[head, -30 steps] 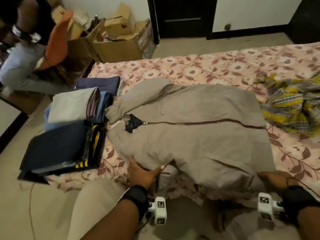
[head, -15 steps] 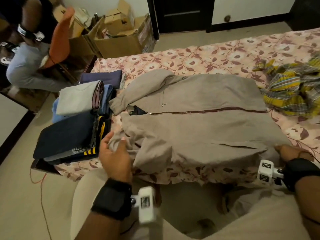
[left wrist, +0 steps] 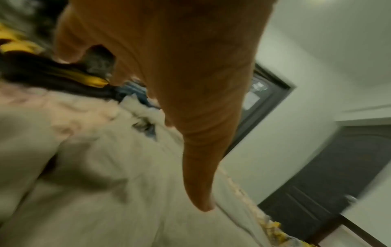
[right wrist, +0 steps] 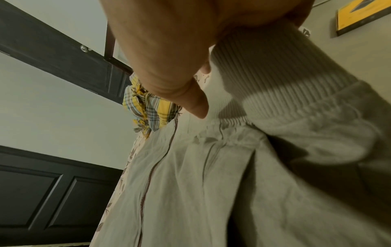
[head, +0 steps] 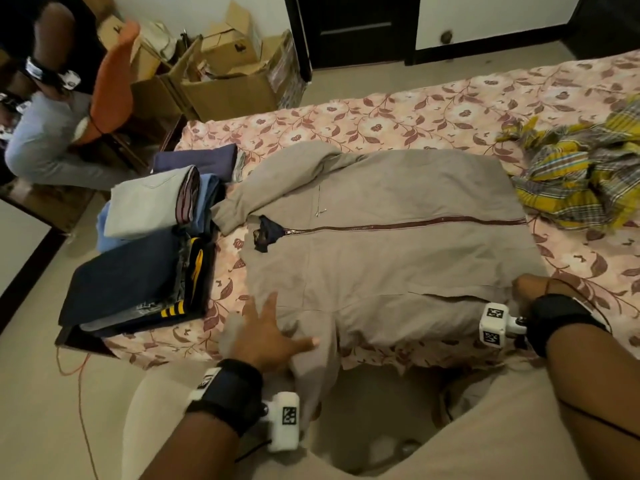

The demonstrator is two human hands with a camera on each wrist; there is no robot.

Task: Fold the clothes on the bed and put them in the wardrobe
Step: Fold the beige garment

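Jacket [head: 398,258] lay zipped across the bed [head: 433,109], the left hand [head: 266,334] spread flat on its near sleeve, the right hand [head: 530,289] pinching its ribbed hem [right wrist: 264,80]; folding that sleeve inward likely came next.

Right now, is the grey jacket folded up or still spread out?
Mostly spread out. The grey jacket lies flat across the bed, zipper closed, one sleeve folded in.

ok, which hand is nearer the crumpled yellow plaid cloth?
Right. The right hand grips the grey zip jacket hem below the crumpled yellow plaid cloth; the left hand lies spread on the jacket's opposite end.
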